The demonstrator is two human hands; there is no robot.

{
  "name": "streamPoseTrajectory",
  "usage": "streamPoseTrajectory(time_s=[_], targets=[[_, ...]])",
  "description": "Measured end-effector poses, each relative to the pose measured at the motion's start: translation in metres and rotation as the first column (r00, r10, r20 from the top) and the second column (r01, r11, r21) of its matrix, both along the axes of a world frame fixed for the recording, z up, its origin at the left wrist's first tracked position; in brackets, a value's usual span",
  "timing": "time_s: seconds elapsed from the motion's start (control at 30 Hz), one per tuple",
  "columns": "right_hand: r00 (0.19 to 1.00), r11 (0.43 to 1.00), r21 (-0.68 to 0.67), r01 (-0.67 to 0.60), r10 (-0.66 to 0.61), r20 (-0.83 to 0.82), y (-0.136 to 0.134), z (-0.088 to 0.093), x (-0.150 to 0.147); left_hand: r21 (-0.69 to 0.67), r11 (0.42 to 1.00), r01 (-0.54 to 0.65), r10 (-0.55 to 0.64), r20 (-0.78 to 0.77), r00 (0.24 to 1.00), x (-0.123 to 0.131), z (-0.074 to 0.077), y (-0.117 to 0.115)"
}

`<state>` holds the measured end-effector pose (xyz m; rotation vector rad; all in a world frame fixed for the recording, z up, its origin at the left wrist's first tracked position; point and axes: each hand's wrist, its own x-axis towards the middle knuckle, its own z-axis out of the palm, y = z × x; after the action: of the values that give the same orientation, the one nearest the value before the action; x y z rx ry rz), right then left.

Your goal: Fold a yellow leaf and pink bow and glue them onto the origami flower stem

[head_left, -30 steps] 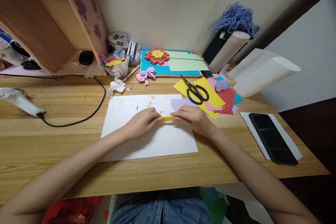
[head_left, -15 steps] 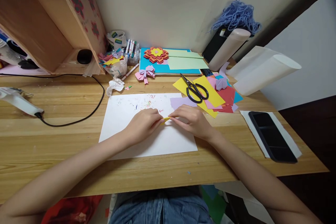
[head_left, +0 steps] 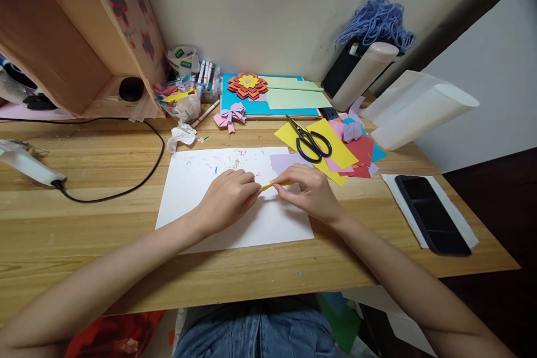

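A small folded strip of yellow paper (head_left: 277,184) is pinched between both hands above a white sheet (head_left: 197,179) lying on the wooden desk (head_left: 104,224). My left hand (head_left: 229,196) grips the strip's left end with curled fingers. Closed round its right end are the fingertips of my right hand (head_left: 308,193). The strip is tilted, its right end a little higher. A lilac paper piece (head_left: 281,162) lies just beyond my right hand.
Black scissors (head_left: 310,142) rest on a pile of coloured paper (head_left: 356,151) at the right. A phone (head_left: 432,212) lies at the far right. Behind are a blue board with paper flowers (head_left: 251,89), markers (head_left: 205,75), a glue gun (head_left: 25,162) with its cable (head_left: 138,179), and a wooden box (head_left: 71,50).
The yellow strip has been lifted slightly and tilted between the fingers. Both hands have shifted a little, staying close together over the white sheet.
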<state>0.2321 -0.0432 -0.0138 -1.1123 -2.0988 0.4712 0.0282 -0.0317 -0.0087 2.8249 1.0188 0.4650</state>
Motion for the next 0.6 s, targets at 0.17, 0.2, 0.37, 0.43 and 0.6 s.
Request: streamPoseTrajectory(time_s=[0.17, 0.2, 0.37, 0.43, 0.6], targets=[[0.997, 0.998, -0.045, 0.048, -0.050, -0.053, 0.007, -0.001, 0.010, -0.078, 0.997, -0.019, 0.022, 0.033, 0.999, -0.003, 0.002, 0.006], [0.995, 0.997, -0.054, 0.063, -0.067, -0.068, 0.009, -0.003, 0.013, -0.100, 0.995, -0.025, 0.029, 0.035, 0.999, -0.004, 0.001, 0.007], [0.991, 0.992, -0.028, 0.122, -0.123, -0.055, 0.019, -0.006, 0.024, -0.217, 0.975, -0.055, 0.067, 0.048, 0.997, -0.008, -0.001, 0.013], [0.991, 0.989, 0.063, 0.133, -0.132, -0.019, 0.019, -0.005, 0.025, -0.255, 0.965, -0.058, 0.076, 0.060, 0.995, -0.008, -0.002, 0.013], [0.989, 0.984, 0.170, -0.060, 0.036, 0.141, 0.010, -0.005, 0.007, -0.297, 0.955, -0.013, 0.042, 0.090, 0.995, -0.005, -0.002, 0.009]])
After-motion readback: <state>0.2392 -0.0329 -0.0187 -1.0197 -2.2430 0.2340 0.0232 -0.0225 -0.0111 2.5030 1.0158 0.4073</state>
